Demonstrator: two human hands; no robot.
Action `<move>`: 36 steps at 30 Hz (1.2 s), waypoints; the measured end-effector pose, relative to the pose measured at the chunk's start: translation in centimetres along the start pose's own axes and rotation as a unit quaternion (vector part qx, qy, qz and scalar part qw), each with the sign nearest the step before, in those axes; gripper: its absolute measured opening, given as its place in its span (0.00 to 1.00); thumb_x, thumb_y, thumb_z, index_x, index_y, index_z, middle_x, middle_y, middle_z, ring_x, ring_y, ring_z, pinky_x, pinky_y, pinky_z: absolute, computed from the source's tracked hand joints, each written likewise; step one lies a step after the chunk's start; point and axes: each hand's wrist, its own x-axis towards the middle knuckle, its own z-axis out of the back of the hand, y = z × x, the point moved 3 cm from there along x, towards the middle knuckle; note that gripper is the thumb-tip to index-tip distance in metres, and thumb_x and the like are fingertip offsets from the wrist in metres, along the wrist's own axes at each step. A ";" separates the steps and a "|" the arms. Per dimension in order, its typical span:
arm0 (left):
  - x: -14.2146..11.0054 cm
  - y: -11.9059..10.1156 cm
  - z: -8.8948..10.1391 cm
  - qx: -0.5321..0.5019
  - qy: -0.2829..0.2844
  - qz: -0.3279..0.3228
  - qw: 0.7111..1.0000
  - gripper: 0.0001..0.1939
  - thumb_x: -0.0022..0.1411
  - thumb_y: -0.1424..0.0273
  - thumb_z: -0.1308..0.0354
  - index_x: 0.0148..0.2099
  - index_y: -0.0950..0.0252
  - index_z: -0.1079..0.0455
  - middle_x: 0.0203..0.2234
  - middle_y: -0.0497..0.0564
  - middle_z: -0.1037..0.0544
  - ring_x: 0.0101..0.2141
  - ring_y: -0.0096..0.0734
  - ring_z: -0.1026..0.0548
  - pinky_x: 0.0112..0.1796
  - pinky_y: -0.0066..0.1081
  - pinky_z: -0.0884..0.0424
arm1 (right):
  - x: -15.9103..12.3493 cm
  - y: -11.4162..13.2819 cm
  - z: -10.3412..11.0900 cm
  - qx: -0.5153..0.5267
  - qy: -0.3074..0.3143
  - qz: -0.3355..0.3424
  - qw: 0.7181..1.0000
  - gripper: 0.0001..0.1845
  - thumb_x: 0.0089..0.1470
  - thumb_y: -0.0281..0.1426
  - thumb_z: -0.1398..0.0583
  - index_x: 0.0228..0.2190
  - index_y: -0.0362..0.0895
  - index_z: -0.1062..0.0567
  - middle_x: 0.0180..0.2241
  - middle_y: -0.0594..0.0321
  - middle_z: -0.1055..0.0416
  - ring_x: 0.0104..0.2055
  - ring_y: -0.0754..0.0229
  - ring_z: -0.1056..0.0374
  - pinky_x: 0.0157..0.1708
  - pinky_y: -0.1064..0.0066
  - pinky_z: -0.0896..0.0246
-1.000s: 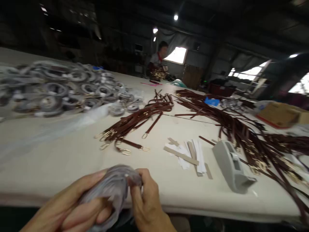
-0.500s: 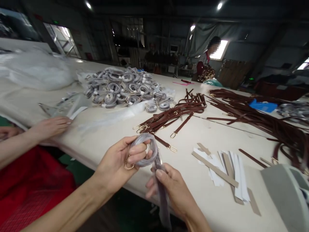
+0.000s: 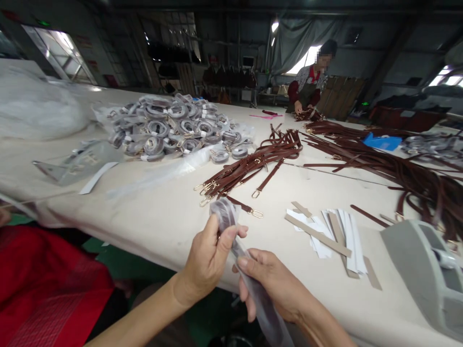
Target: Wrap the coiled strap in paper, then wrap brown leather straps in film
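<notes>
A brown strap in a clear plastic sleeve [image 3: 265, 301] is partly coiled between my hands, above the table's front edge. My left hand [image 3: 208, 255] is closed around the coil, thumb pressed on its near side. Just below and to the right, my right hand [image 3: 265, 277] pinches the flat, uncoiled length, which hangs down past the table edge. Beyond my hands lies a bundle of brown straps [image 3: 249, 168] with gold buckles. The far end of the sleeved strap runs out of view at the bottom.
A heap of coiled, sleeved straps [image 3: 177, 126] covers the table [image 3: 162, 212] at back left. White and tan strips [image 3: 325, 236] lie to the right, beside a grey tape dispenser [image 3: 423, 270]. More brown straps [image 3: 376, 166] spread behind. A person in red sits at left; another person [image 3: 311, 86] stands opposite.
My left hand has turned and moved right, its fingers now wrapped over the coil. My right hand is slightly lower and farther right. The neighbour's hand at left has left the table.
</notes>
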 end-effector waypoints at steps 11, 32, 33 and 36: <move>-1.2 1.3 -1.3 0.381 0.159 -0.257 0.874 0.11 0.71 0.74 0.58 0.34 0.61 0.42 0.24 0.49 0.31 0.26 0.37 0.33 0.30 0.34 0.39 | -2.3 2.7 0.2 -0.504 -0.056 0.031 0.861 0.19 0.50 0.32 0.34 0.43 0.46 0.31 0.27 0.66 0.30 0.28 0.60 0.34 0.27 0.72 0.45; -2.9 1.4 0.4 -0.257 0.441 0.283 0.812 0.26 0.66 0.48 0.49 0.35 0.69 0.31 0.14 0.44 0.34 0.11 0.21 0.39 0.13 0.19 0.45 | -3.1 8.4 2.4 -0.418 0.147 0.016 0.896 0.20 0.64 0.43 0.42 0.27 0.42 0.30 0.23 0.68 0.35 0.25 0.68 0.40 0.27 0.78 0.46; -3.0 1.7 0.3 -0.304 0.411 0.287 0.810 0.28 0.66 0.48 0.49 0.35 0.71 0.29 0.11 0.44 0.35 0.09 0.21 0.41 0.12 0.19 0.47 | -2.9 7.9 2.3 -0.374 0.122 0.017 0.919 0.22 0.63 0.46 0.42 0.27 0.42 0.31 0.22 0.69 0.36 0.24 0.69 0.41 0.25 0.78 0.47; -3.2 2.3 -0.2 -0.456 0.289 0.299 0.787 0.32 0.64 0.47 0.47 0.26 0.74 0.28 0.06 0.42 0.43 0.07 0.16 0.47 0.13 0.18 0.48 | -2.4 6.0 1.8 -0.252 0.011 0.054 0.966 0.24 0.60 0.53 0.41 0.30 0.44 0.34 0.20 0.71 0.36 0.17 0.70 0.46 0.16 0.79 0.53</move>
